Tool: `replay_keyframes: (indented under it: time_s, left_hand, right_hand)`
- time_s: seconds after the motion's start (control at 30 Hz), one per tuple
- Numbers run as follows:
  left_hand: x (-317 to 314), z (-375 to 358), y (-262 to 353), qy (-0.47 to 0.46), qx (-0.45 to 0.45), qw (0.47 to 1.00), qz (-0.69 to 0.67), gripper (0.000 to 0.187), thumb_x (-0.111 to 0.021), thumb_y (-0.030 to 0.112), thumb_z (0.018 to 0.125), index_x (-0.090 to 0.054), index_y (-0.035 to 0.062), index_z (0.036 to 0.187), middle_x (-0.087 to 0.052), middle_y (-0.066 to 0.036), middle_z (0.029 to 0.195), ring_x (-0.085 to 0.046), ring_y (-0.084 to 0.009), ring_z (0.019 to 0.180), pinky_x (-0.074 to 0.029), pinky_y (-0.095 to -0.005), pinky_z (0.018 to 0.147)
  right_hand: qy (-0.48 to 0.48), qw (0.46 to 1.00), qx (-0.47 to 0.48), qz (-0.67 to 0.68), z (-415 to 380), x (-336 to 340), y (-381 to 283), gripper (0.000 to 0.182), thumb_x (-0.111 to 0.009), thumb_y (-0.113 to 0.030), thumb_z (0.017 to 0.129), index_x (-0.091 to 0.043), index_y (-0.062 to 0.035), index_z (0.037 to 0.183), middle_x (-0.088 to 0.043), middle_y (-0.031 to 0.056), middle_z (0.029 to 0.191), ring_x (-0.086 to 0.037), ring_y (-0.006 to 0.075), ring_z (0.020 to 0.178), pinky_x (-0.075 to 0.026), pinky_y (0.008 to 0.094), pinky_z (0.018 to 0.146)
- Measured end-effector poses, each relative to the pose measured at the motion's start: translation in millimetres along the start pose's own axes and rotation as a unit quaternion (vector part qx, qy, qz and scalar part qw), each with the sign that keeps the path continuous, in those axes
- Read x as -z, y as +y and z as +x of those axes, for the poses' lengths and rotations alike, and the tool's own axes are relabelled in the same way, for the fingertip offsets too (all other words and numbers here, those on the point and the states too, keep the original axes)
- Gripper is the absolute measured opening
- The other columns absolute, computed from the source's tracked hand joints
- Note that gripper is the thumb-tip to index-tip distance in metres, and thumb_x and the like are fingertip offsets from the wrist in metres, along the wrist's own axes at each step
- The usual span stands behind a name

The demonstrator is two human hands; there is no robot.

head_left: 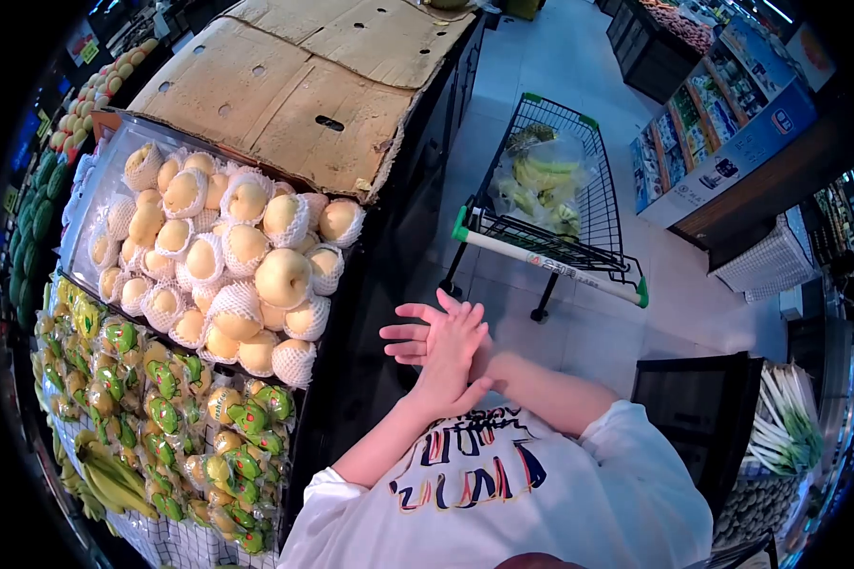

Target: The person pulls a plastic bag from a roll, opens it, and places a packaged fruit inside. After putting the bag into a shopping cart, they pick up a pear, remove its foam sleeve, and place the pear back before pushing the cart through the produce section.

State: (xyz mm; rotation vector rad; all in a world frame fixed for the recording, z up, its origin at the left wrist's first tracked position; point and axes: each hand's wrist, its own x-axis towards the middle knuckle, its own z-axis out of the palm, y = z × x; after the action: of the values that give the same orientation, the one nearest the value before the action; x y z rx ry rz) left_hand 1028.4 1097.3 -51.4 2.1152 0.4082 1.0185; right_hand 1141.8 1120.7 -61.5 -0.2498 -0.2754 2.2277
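Note:
My left hand [453,356] lies across my right hand [410,334] in front of my chest, the two touching. The left hand's fingers stretch forward with its thumb out to the side. From beneath it, the right hand's fingers stick out to the left, spread apart, while its palm is mostly hidden. Neither hand shows anything held. Beside them on the left is a display of yellow pears [283,277], many in white foam nets. A shopping cart [550,258] stands just ahead, carrying bananas [544,174] in clear plastic bags and a pineapple-like fruit [531,136].
Flattened cardboard [285,100] covers the stand beyond the pears. Bagged fruit with green printing [166,417] and loose bananas [112,474] fill the near left. On the right are a boxed-goods shelf [716,123], a black crate [697,403] and leeks [786,417].

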Motion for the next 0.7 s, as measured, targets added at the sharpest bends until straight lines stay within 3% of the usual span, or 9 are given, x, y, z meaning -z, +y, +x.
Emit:
replay_keyframes:
  time_s: [0.17,0.23,0.3,0.33,0.4,0.53,0.63,0.67,0.7]
  left_hand:
    - [-47.3,32.1,13.6,-0.104,0.027,0.977,0.183,0.056,-0.052,0.035,0.095,-0.049,0.0069,0.143,-0.038,-0.015,0.155,-0.025,-0.0370,0.148,-0.014,-0.0526,0.120]
    - [-62.6,41.7,10.5,-0.098,0.117,0.964,0.216,0.054,-0.052,0.034,0.096,-0.050,0.0110,0.144,-0.037,-0.013,0.156,-0.023,-0.0343,0.149,-0.014,-0.0524,0.120]
    - [-79.0,28.3,-13.3,-0.048,0.232,0.926,0.294,0.041,-0.051,0.031,0.097,-0.058,0.0099,0.132,-0.052,-0.013,0.142,-0.040,-0.0330,0.138,-0.023,-0.0526,0.116]
    - [-87.8,8.7,-35.3,-0.037,0.306,0.907,0.286,0.036,-0.051,0.031,0.098,-0.063,0.0090,0.124,-0.059,-0.014,0.133,-0.051,-0.0332,0.129,-0.032,-0.0505,0.112]
    - [-96.7,-31.0,-62.8,0.054,0.388,0.907,0.154,0.032,-0.053,0.031,0.097,-0.069,0.0050,0.105,-0.068,-0.017,0.111,-0.066,-0.0326,0.100,-0.050,-0.0435,0.090]
    - [-142.8,-171.2,-107.8,0.122,0.635,0.735,0.204,0.036,-0.058,0.032,0.088,-0.069,-0.0011,0.084,-0.068,-0.024,0.082,-0.067,-0.0416,0.081,-0.053,-0.0476,0.074]
    - [-177.5,-327.5,-112.5,0.138,0.773,0.595,0.170,0.039,-0.054,0.031,0.087,-0.072,-0.0040,0.089,-0.068,-0.028,0.092,-0.067,-0.0437,0.094,-0.051,-0.0476,0.086]
    - [-186.2,-352.9,-95.3,0.182,0.850,0.485,0.098,0.041,-0.052,0.031,0.089,-0.072,-0.0036,0.098,-0.069,-0.027,0.103,-0.065,-0.0430,0.102,-0.050,-0.0465,0.090]
    - [-187.4,-365.2,-69.7,0.101,0.850,0.506,0.108,0.043,-0.052,0.033,0.091,-0.072,-0.0029,0.102,-0.069,-0.027,0.107,-0.064,-0.0425,0.105,-0.050,-0.0464,0.092]
  right_hand:
    - [0.096,0.983,0.041,0.153,-71.7,21.7,-23.1,0.072,-0.032,-0.068,0.097,-0.036,-0.0162,0.147,-0.051,0.0176,0.143,-0.058,0.0369,0.122,-0.048,0.0517,0.100]
    - [0.174,0.982,0.051,-0.054,-105.8,42.9,-36.9,0.059,-0.033,-0.054,0.104,-0.047,-0.0077,0.137,-0.055,0.0191,0.140,-0.060,0.0312,0.122,-0.048,0.0425,0.102]
    - [0.296,0.880,0.115,-0.352,-144.2,64.6,-69.1,0.030,-0.049,-0.029,0.104,-0.059,-0.0060,0.121,-0.067,0.0066,0.119,-0.066,0.0149,0.098,-0.053,0.0321,0.085]
    - [0.324,0.733,0.248,-0.544,-156.5,91.3,-79.8,0.023,-0.061,-0.020,0.097,-0.062,-0.0059,0.115,-0.068,0.0056,0.109,-0.065,0.0185,0.094,-0.052,0.0348,0.086]
    - [0.372,0.296,0.305,-0.825,-186.0,86.6,-122.3,0.038,-0.072,-0.019,0.078,-0.062,-0.0098,0.114,-0.064,0.0071,0.111,-0.055,0.0302,0.110,-0.039,0.0456,0.100]
    - [0.401,0.220,0.063,-0.887,-220.9,154.9,-172.7,0.045,-0.072,-0.030,0.079,-0.061,-0.0123,0.119,-0.065,0.0103,0.112,-0.060,0.0313,0.107,-0.044,0.0476,0.095]
    - [0.431,0.310,-0.116,-0.839,-217.2,168.8,-203.1,0.036,-0.070,-0.033,0.080,-0.068,-0.0124,0.110,-0.071,0.0121,0.095,-0.069,0.0322,0.092,-0.054,0.0464,0.081]
    - [0.418,0.303,-0.109,-0.849,-215.7,176.0,-207.9,0.031,-0.069,-0.034,0.081,-0.070,-0.0129,0.104,-0.071,0.0123,0.090,-0.070,0.0327,0.087,-0.055,0.0466,0.077]
    - [0.404,0.296,-0.102,-0.860,-213.8,184.9,-211.5,0.027,-0.068,-0.034,0.082,-0.071,-0.0135,0.098,-0.071,0.0125,0.086,-0.070,0.0332,0.082,-0.056,0.0468,0.073]
